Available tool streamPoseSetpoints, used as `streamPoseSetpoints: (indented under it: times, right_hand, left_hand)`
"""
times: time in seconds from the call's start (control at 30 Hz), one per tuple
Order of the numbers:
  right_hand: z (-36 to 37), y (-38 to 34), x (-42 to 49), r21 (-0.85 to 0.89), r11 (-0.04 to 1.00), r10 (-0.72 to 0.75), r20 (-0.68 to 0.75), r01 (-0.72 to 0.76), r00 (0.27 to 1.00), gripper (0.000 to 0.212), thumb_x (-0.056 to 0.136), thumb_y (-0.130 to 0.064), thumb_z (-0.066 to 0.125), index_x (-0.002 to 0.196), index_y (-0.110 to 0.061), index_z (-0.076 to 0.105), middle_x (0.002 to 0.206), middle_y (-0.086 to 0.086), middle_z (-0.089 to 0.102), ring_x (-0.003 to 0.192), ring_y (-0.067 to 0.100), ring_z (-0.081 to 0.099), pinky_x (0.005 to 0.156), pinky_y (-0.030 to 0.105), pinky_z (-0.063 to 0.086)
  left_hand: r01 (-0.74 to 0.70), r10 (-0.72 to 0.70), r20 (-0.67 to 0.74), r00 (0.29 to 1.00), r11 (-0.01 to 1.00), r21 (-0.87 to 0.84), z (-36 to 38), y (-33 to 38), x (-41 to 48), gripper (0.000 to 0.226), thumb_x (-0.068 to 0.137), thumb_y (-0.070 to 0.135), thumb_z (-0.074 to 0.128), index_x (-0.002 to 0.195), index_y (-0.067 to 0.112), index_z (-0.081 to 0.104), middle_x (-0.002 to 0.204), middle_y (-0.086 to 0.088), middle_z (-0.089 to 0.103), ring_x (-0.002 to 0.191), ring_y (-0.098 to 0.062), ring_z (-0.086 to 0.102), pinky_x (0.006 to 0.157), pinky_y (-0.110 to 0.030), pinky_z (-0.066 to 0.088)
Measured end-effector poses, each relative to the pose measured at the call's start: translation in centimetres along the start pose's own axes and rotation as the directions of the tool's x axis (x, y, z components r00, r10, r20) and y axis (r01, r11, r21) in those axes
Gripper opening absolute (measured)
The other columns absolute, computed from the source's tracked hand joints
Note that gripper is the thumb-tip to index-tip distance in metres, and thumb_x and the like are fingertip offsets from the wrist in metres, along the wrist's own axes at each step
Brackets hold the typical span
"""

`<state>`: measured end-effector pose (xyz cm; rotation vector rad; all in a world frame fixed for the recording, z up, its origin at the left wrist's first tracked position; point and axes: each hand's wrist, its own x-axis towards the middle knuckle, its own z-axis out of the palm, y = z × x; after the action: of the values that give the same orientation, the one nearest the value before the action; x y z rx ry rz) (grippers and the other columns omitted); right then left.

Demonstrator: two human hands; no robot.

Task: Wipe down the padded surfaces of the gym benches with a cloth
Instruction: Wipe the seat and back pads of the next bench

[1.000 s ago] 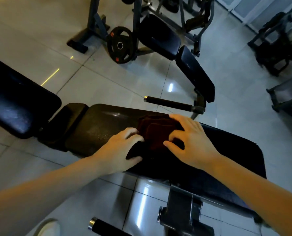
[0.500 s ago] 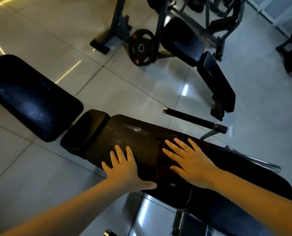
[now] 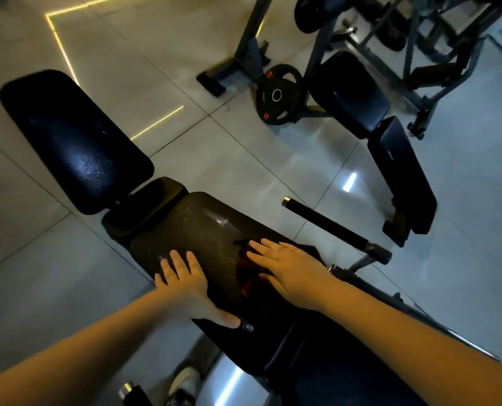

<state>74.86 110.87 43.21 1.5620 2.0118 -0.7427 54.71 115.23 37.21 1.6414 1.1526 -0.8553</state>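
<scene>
Position: I am standing over the wide black padded seat section (image 3: pixel 202 230) of the nearest gym bench.

Left hand (image 3: pixel 185 284): flat on the padding at its near left edge, fingers straight and slightly spread, thumb stretched along the near edge. It has hold of nothing and only presses on the pad.

Right hand (image 3: pixel 290 271): flat, fingers extended, palm down on the dark red cloth (image 3: pixel 245 268). The hand presses the cloth without pinching or curling round it.

Cloth: spread on the seat section towards its right end and mostly covered by my palm. Red fabric shows to the left of my fingers and at the far edge.

Progress, as a judgement:
- A pale dusty streak (image 3: pixel 219 219) and a grey film show on the far left part of this pad, so I take that stretch as not yet wiped.
- The part under and to the right of the cloth is too dark to assess.
- The small black middle cushion (image 3: pixel 147 206) and the long glossy black back pad (image 3: pixel 73 142) lie beyond the cloth, and I cannot tell whether either has been wiped.
- The second black bench (image 3: pixel 402 174), by the rack and the round black weight plate (image 3: pixel 277 95), stands well apart across the tiled floor (image 3: pixel 243 159).

Estimate: early, with most of the padding left to do.
</scene>
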Motion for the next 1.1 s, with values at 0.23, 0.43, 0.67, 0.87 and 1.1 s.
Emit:
streamPoseSetpoints:
  times: [0.23, 0.43, 0.67, 0.87, 1.1]
  right_hand:
    - [-0.4, 0.2, 4.4, -0.019, 0.998, 0.059, -0.051, -0.06, 0.997, 0.052, 0.105, -0.031, 0.029, 0.154, -0.02, 0.016, 0.162, 0.0, 0.007, 0.149, 0.019, 0.007, 0.119, 0.037, 0.009]
    - [-0.2, 1.9, -1.0, -0.03, 0.997, -0.073, 0.046, 0.075, 0.996, 0.078, 0.09, -0.071, 0.031, 0.154, -0.033, 0.008, 0.161, -0.013, -0.004, 0.147, 0.01, -0.005, 0.118, 0.036, -0.006]
    - [-0.7, 1.9, -2.1, -0.062, 0.989, -0.128, 0.121, 0.136, 0.984, 0.061, 0.1, -0.051, 0.03, 0.152, -0.035, 0.004, 0.159, -0.016, -0.009, 0.146, 0.006, -0.011, 0.113, 0.027, -0.011]
    - [-0.8, 1.6, 1.5, -0.041, 0.988, -0.146, 0.113, 0.151, 0.983, 0.054, 0.104, -0.037, 0.032, 0.153, -0.03, 0.01, 0.16, -0.014, -0.002, 0.147, 0.007, -0.005, 0.114, 0.023, -0.005]
    - [-1.6, 0.4, 9.3, -0.046, 0.997, -0.06, 0.06, 0.062, 0.996, 0.053, 0.105, -0.036, 0.029, 0.154, -0.026, 0.012, 0.162, -0.007, 0.002, 0.149, 0.014, 0.001, 0.118, 0.03, 0.002]
  left_hand:
    - [0.112, -0.112, 0.013, 0.994, 0.992, 0.05, -0.2, 1.9, -0.7, 0.166, 0.039, 0.087, 0.068, 0.146, 0.007, -0.03, 0.156, -0.018, -0.03, 0.146, -0.036, -0.019, 0.118, -0.055, -0.005]
    - [0.093, -0.094, -0.006, 0.996, 0.995, -0.025, 0.4, 1.4, -0.6, 0.163, 0.042, 0.085, 0.069, 0.144, 0.01, -0.033, 0.153, -0.015, -0.036, 0.145, -0.034, -0.025, 0.118, -0.054, -0.006]
    - [0.027, -0.027, -0.001, 1.0, 0.997, -0.074, 1.1, 0.9, -0.9, 0.159, 0.051, 0.081, 0.073, 0.143, 0.011, -0.037, 0.15, -0.014, -0.042, 0.141, -0.033, -0.033, 0.116, -0.054, -0.011]
    - [-0.01, 0.01, 0.001, 1.0, 0.993, -0.116, 1.2, 0.4, -0.9, 0.159, 0.052, 0.079, 0.075, 0.143, 0.011, -0.037, 0.148, -0.015, -0.044, 0.14, -0.034, -0.035, 0.115, -0.053, -0.014]
    - [0.02, -0.031, -0.1, 0.995, 0.994, -0.106, 1.8, 0.7, -0.4, 0.14, 0.069, 0.067, 0.073, 0.147, 0.012, -0.029, 0.15, -0.018, -0.041, 0.139, -0.035, -0.035, 0.109, -0.056, -0.021]
